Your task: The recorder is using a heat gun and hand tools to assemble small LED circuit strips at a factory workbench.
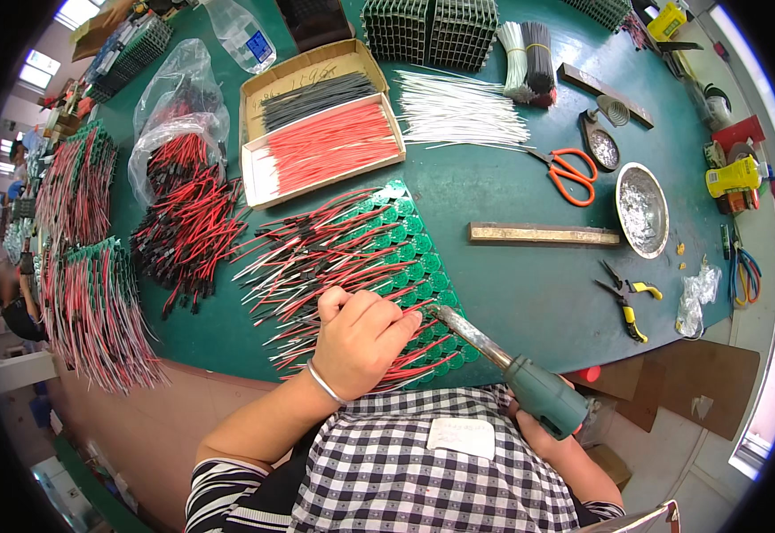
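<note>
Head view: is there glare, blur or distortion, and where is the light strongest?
In the head view, fisheye bending curves the green table edge and darkens the round rim; bright windows at the upper left wash out; the metal bowl shows glare; the left hand and the soldering iron in the right hand look sharp, the far left side softer.

The person wears a short-sleeved top: black-and-white checked fabric across the front, black-and-white striped fabric on the sleeves. A small white rectangular label is sewn to the checked front. The left hand (358, 342) has a thin silver bangle at the wrist, and both forearms are bare; the right hand (538, 433) is mostly hidden.
</note>
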The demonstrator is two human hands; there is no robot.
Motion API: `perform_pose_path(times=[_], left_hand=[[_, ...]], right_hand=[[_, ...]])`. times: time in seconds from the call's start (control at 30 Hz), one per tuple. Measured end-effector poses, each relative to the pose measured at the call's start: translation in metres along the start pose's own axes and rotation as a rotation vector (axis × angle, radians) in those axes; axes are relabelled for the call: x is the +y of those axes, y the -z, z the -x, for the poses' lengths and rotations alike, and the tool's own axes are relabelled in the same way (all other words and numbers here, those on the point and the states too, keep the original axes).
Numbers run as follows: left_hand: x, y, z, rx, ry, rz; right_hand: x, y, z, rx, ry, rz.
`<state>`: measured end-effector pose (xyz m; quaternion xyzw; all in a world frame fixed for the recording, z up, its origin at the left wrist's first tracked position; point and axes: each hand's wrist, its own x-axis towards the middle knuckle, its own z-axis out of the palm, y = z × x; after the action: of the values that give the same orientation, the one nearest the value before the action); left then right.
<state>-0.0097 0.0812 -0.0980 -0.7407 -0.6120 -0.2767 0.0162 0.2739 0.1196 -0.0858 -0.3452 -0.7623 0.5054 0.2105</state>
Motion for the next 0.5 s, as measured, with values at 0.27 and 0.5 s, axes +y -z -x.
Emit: perform_pose_path(times=[0.27, 0.5], left_hand=[[-0.001, -0.002, 0.001, -0.012, 0.002, 0.005], [0.000, -0.001, 0.000, -0.017, 0.007, 0.013]], right_hand=[[0.006, 0.000, -0.002, -0.012, 0.115, 0.135], [0.007, 0.005, 0.011, -0.080, 0.137, 0.402]])
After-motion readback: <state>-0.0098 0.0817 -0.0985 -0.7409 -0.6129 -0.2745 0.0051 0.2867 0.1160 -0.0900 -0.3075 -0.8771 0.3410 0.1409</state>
